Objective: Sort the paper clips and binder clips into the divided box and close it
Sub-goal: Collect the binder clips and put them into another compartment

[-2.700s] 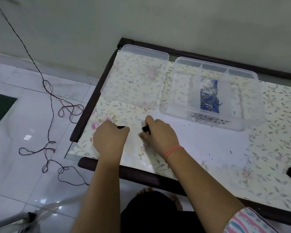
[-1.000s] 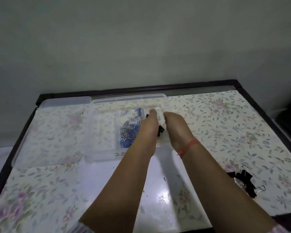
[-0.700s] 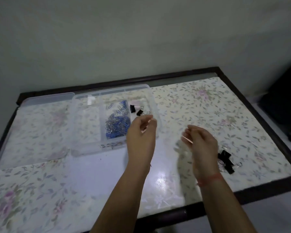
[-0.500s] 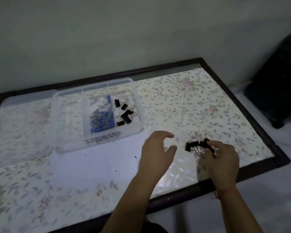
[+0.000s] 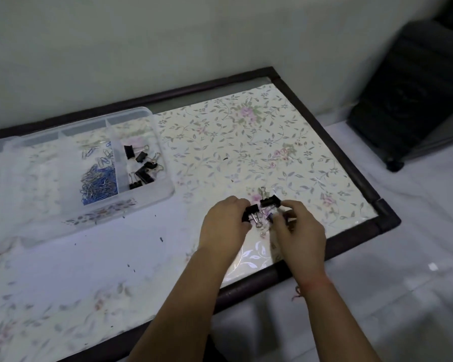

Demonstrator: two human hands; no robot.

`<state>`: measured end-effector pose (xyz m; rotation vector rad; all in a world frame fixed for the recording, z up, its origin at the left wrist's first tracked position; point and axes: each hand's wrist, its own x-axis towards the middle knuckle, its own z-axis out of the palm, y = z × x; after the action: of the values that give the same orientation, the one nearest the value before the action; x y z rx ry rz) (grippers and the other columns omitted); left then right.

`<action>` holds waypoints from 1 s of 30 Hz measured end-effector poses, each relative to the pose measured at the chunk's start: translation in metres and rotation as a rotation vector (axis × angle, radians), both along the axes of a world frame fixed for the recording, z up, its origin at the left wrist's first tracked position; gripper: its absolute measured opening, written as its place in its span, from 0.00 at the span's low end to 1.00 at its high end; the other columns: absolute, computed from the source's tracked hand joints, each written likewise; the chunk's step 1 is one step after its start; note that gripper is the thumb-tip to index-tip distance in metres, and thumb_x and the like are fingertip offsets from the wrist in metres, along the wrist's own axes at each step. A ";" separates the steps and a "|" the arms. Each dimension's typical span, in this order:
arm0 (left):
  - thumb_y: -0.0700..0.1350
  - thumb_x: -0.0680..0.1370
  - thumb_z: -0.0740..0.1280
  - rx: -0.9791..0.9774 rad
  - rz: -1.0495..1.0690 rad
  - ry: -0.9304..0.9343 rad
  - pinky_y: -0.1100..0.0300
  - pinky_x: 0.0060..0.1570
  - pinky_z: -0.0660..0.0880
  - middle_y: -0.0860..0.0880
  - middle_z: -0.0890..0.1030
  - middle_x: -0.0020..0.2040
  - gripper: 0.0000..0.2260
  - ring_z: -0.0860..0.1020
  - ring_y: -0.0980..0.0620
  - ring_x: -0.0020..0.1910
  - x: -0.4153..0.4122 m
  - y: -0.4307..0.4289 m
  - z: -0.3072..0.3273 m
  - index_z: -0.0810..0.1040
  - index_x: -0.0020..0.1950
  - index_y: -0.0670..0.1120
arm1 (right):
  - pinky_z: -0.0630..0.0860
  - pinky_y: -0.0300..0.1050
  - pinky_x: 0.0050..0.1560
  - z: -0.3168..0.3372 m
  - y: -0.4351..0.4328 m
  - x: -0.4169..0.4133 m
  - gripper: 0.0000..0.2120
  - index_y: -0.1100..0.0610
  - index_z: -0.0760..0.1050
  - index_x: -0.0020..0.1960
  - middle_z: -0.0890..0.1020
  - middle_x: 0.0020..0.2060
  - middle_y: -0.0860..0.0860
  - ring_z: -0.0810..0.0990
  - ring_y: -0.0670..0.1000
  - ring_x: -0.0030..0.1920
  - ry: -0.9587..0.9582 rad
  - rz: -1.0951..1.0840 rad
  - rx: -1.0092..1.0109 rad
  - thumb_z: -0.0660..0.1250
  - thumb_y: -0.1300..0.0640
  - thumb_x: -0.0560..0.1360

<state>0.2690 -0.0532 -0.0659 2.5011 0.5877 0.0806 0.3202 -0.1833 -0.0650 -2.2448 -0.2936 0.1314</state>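
Both hands are working a small cluster of black binder clips near the table's right front corner. The left hand is curling narrow around one clip, pinching its black body between thumb and fingertips with the wire handles hanging toward the right hand. The right hand is also nearly closed, thumb and forefinger nipping at a second clip just ahead of its knuckles; whether it is fully gripping it or only touching, I cannot tell. More clips seem to be lying between the two hands, partly hidden by the fingers.

Gathering with both hands at once is probably meant to carry several clips in one trip. The box is sitting well off to the left of the left hand and farther from the body, open, with no lid on it. Its right compartment is holding sorted binder clips, and the middle one, just left of those, is holding paper clips. The leftmost section looks empty, though glare is washing it out.

Judging by this, sorting is nearly finished and closing the box is not yet done.
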 end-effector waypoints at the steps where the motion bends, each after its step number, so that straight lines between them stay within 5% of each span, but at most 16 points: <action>1: 0.44 0.72 0.68 -0.011 0.011 0.002 0.57 0.48 0.71 0.49 0.78 0.51 0.19 0.76 0.48 0.51 -0.004 0.002 0.000 0.74 0.62 0.48 | 0.73 0.40 0.42 0.000 -0.001 0.000 0.05 0.53 0.78 0.49 0.81 0.37 0.47 0.79 0.48 0.38 0.053 -0.059 0.104 0.66 0.58 0.75; 3: 0.46 0.71 0.69 -0.118 0.096 -0.035 0.60 0.48 0.71 0.52 0.77 0.50 0.26 0.76 0.51 0.48 -0.017 0.004 0.005 0.69 0.68 0.51 | 0.78 0.46 0.36 0.000 0.000 0.002 0.06 0.55 0.79 0.46 0.81 0.35 0.52 0.77 0.50 0.32 0.292 -0.214 0.412 0.63 0.60 0.76; 6: 0.43 0.70 0.71 -0.424 0.315 -0.054 0.57 0.49 0.76 0.50 0.78 0.41 0.19 0.79 0.51 0.41 -0.034 0.006 0.016 0.77 0.61 0.49 | 0.65 0.39 0.25 0.007 -0.001 0.012 0.10 0.58 0.77 0.48 0.78 0.33 0.52 0.69 0.48 0.27 0.656 -0.429 0.739 0.56 0.64 0.78; 8: 0.37 0.70 0.70 -0.747 0.468 -0.055 0.53 0.51 0.78 0.46 0.81 0.41 0.10 0.80 0.48 0.39 -0.044 0.008 0.023 0.82 0.50 0.45 | 0.62 0.39 0.27 0.012 0.000 0.020 0.10 0.57 0.76 0.48 0.75 0.32 0.51 0.67 0.47 0.28 0.767 -0.476 0.792 0.56 0.63 0.78; 10: 0.32 0.70 0.68 -1.035 0.560 -0.077 0.55 0.48 0.79 0.42 0.81 0.39 0.07 0.81 0.47 0.38 -0.049 0.008 0.028 0.81 0.44 0.41 | 0.73 0.40 0.31 0.015 0.004 0.021 0.10 0.58 0.76 0.46 0.73 0.30 0.52 0.70 0.48 0.30 0.752 -0.448 0.776 0.56 0.63 0.79; 14: 0.27 0.73 0.58 -1.316 0.709 -0.118 0.58 0.45 0.80 0.42 0.79 0.40 0.11 0.79 0.50 0.34 -0.042 0.006 0.028 0.77 0.45 0.39 | 0.79 0.42 0.32 0.011 0.009 0.018 0.12 0.55 0.74 0.44 0.76 0.35 0.54 0.75 0.46 0.28 0.466 -0.273 0.477 0.53 0.65 0.78; 17: 0.29 0.74 0.53 -1.524 0.793 -0.201 0.58 0.40 0.78 0.44 0.74 0.38 0.12 0.73 0.49 0.35 -0.032 0.004 0.030 0.74 0.45 0.38 | 0.67 0.40 0.33 0.000 0.008 0.017 0.07 0.56 0.74 0.49 0.78 0.37 0.50 0.77 0.50 0.36 0.142 -0.063 -0.056 0.57 0.58 0.78; 19: 0.34 0.74 0.55 -1.648 0.839 -0.245 0.59 0.35 0.73 0.44 0.71 0.35 0.09 0.69 0.50 0.33 -0.026 0.003 0.030 0.74 0.41 0.38 | 0.64 0.43 0.33 -0.004 0.011 0.012 0.11 0.56 0.71 0.50 0.77 0.37 0.50 0.76 0.53 0.39 0.122 0.024 -0.210 0.62 0.49 0.76; 21: 0.43 0.73 0.59 -1.490 0.823 -0.188 0.58 0.32 0.67 0.45 0.70 0.33 0.08 0.67 0.50 0.30 -0.017 0.001 0.025 0.73 0.36 0.41 | 0.64 0.44 0.34 -0.006 0.018 0.009 0.16 0.56 0.69 0.49 0.77 0.39 0.51 0.75 0.55 0.40 0.092 0.060 -0.298 0.66 0.44 0.72; 25: 0.54 0.70 0.67 -0.418 0.581 -0.039 0.59 0.37 0.67 0.49 0.76 0.40 0.13 0.74 0.51 0.37 0.001 -0.007 0.004 0.75 0.44 0.46 | 0.61 0.43 0.29 -0.007 0.027 0.009 0.11 0.56 0.70 0.47 0.75 0.35 0.50 0.73 0.53 0.37 0.028 0.149 -0.320 0.65 0.49 0.73; 30: 0.53 0.71 0.67 -0.018 0.336 0.079 0.57 0.38 0.69 0.46 0.75 0.49 0.16 0.76 0.45 0.45 0.019 -0.002 -0.008 0.72 0.53 0.44 | 0.70 0.44 0.34 0.000 0.013 0.016 0.08 0.58 0.72 0.42 0.77 0.32 0.53 0.74 0.51 0.34 0.234 -0.007 0.013 0.61 0.54 0.74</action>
<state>0.2876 -0.0553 -0.0735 2.3738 1.0318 0.1026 0.3364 -0.1701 -0.0652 -2.1915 -0.1601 0.3837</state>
